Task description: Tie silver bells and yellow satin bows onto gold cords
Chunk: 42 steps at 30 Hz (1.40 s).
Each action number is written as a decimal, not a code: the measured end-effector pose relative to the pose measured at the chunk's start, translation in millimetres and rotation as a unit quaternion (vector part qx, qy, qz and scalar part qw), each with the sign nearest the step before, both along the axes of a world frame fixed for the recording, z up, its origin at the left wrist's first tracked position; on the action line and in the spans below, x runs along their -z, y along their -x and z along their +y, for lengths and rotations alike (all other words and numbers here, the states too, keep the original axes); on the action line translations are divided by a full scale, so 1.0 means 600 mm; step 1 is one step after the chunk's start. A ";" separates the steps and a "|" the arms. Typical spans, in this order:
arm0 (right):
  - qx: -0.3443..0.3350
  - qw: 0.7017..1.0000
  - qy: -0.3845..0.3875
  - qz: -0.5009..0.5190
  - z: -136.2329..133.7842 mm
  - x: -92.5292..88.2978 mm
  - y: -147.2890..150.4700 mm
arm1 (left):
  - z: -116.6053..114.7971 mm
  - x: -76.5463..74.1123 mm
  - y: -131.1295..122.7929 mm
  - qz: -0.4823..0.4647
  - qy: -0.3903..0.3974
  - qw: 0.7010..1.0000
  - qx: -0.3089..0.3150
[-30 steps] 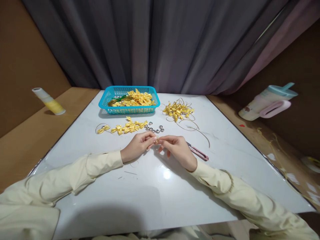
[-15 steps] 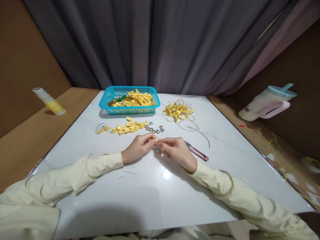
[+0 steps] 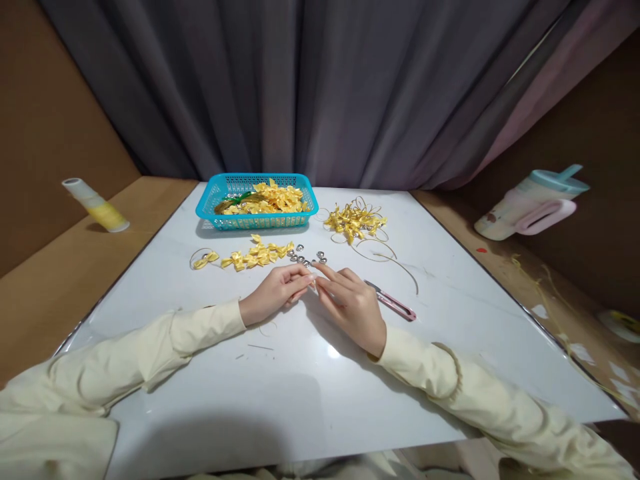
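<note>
A white, faintly veined tabletop [image 3: 225, 407] catches a bright spot of light and a broad shadow at its near side, as a person in cream sleeves works with both hands. Dark gray curtains [image 3: 280, 80] hang across the far side of the room, with a pink curtain [image 3: 535, 100] at far right; brown walls and brown surfaces flank the table.

The left hand [image 3: 275, 291] is narrow, thumb and finger pinched on a small piece [image 3: 314, 283] mostly hidden at the center of the table. The right hand [image 3: 353, 310] meets it there, its index finger extended; whether it also grips the piece cannot be told.

Just beyond the fingers lie silver beads [image 3: 300, 258], with yellow bows [image 3: 257, 255] to their left. A blue basket [image 3: 260, 217] of more bows stands at the far left, and a heap of corded bows [image 3: 355, 221] lies to its right. A pink-handled tool [image 3: 395, 305] rests beside the right hand.

On the right-hand brown surface, a lidded cup [image 3: 530, 203] carries a small reddish-brown print, too small to make out. A white-and-yellow tube [image 3: 97, 205] appears on the left.
</note>
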State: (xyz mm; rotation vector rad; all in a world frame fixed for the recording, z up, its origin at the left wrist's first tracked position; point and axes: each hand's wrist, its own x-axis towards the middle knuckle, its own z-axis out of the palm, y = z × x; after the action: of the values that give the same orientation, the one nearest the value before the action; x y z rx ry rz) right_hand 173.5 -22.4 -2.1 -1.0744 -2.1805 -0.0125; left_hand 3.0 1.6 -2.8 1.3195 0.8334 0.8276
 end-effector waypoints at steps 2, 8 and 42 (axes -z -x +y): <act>-0.006 1.000 -0.013 0.000 0.000 0.001 0.000 | 0.000 0.000 0.000 0.001 0.002 1.000 -0.001; -0.016 1.000 -0.018 -0.008 0.000 0.000 -0.001 | 0.001 0.000 0.001 0.001 0.010 1.000 -0.005; 0.009 0.997 0.079 0.019 -0.002 -0.004 0.001 | -0.020 0.008 0.011 0.341 -0.510 0.789 -0.039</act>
State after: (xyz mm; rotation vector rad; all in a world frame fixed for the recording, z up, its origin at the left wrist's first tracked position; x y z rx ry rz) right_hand 173.1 -23.3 0.3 -1.1718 -2.1657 0.1731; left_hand -3.7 -10.2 -7.7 2.6766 1.0307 0.9009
